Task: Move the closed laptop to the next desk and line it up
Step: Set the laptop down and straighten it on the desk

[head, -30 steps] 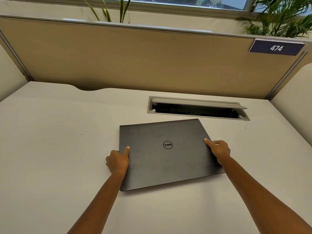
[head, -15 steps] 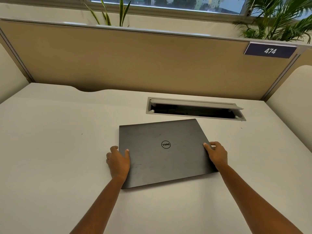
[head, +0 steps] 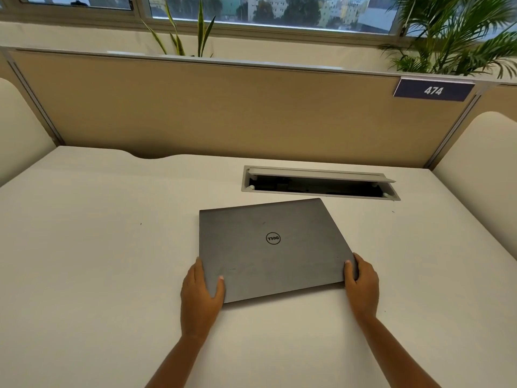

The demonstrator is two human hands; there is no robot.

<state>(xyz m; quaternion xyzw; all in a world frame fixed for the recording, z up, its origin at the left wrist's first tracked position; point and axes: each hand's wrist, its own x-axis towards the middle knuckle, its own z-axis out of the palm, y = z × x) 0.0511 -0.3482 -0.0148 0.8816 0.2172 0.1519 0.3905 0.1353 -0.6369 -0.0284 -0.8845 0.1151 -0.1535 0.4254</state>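
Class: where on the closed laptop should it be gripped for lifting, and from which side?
Grip the laptop at its two near corners, coming in from the sides as the left hand and right hand do: it is thin, flat and wide, so thumbs go on top.

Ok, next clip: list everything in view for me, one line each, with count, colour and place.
laptop: one, dark grey, closed, flat on the desk, slightly askew, near centre
desk: one, off-white, fills the lower frame
cable tray: one, grey, lid raised, set in the desk behind the laptop
partition: one, tan, along the desk's far edge
sign: one, navy with white 474, partition's top right
plants: two, green, behind the partition
window: one, along the top
left hand: grips the laptop's near left corner
right hand: grips the near right corner
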